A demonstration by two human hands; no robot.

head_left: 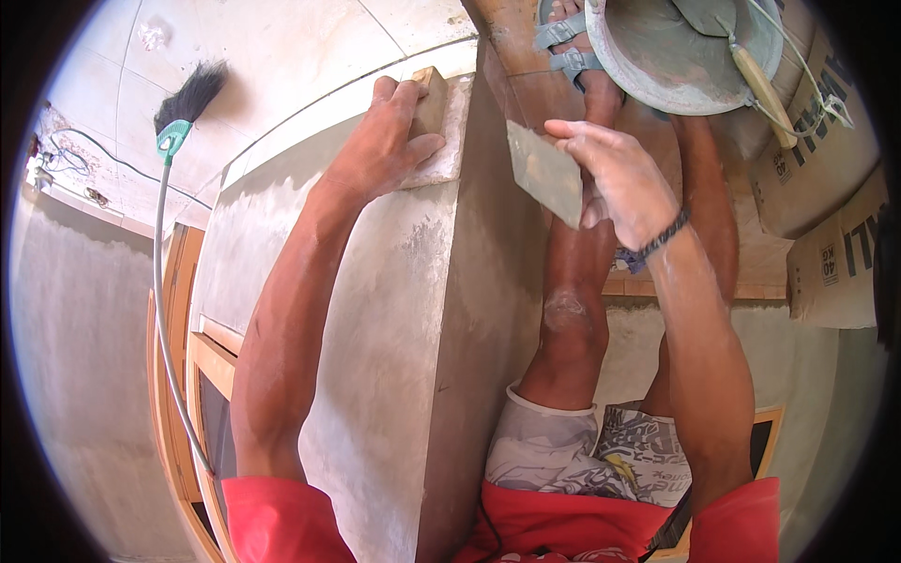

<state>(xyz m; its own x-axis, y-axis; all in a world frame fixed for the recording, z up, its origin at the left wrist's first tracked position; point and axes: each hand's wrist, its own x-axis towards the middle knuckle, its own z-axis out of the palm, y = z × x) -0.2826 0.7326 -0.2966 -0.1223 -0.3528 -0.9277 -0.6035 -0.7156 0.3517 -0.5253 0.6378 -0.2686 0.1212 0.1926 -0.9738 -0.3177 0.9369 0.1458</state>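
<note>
My left hand (pixel 387 141) presses down at the end of the grey plastered wall (pixel 375 291), its fingers curled over a wooden block (pixel 428 111). Under the block, a whitish, rough-edged patch (pixel 446 155) shows at the wall's corner. To the right of that corner, my right hand (pixel 624 178) grips a flat grey scraper (pixel 546 176) between thumb and fingers. Plaster smears its blade, which is tilted and apart from the wall. If the scraper has a handle, my fingers hide it.
At the upper right stands a bucket (pixel 605 56) of grey mix, with a wooden-handled trowel (pixel 762 89) across its rim. Paper sacks (pixel 812 169) lie beside it. A broom (pixel 174 139) with a green head leans at the left, near a dark cable (pixel 122 167).
</note>
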